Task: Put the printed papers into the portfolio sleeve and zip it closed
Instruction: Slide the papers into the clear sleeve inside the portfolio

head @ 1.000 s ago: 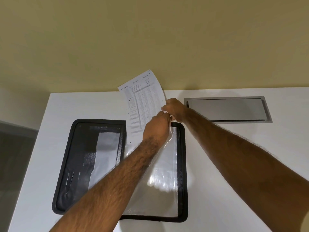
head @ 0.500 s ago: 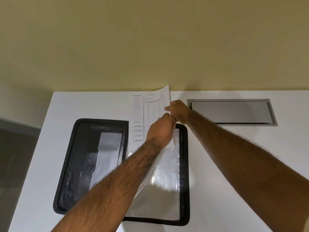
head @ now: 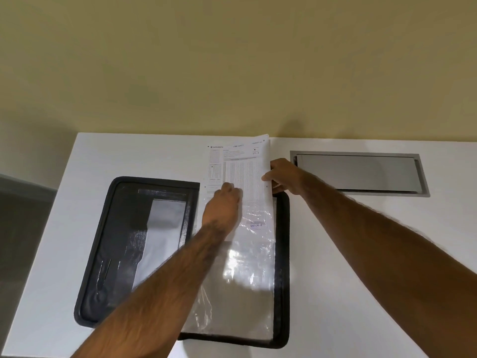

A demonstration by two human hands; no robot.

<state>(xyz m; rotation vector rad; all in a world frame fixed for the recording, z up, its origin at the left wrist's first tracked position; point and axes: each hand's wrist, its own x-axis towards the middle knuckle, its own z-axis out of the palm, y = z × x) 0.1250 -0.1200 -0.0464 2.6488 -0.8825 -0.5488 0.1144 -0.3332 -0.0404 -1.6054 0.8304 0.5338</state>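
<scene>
A black zip portfolio (head: 283,254) lies open flat on the white table. Its right half carries a clear plastic sleeve (head: 247,288). The printed papers (head: 240,166) lie partly inside the sleeve's top opening, with their upper half sticking out toward the wall. My left hand (head: 222,205) rests on the papers at the sleeve's mouth; whether its fingers grip the plastic I cannot tell. My right hand (head: 284,177) pinches the papers' right edge. The portfolio's left half (head: 124,244) shows a dark inner pocket with a grey panel.
The white table (head: 361,254) ends at a yellow wall along its far edge. A grey metal cable hatch (head: 358,173) is set flush into the table at the right, just beyond my right hand. The table's left edge drops off beside the portfolio.
The papers came down from a raised, tilted position and now lie flat, slid partway into the clear sleeve. Both hands lowered with them toward the table.
</scene>
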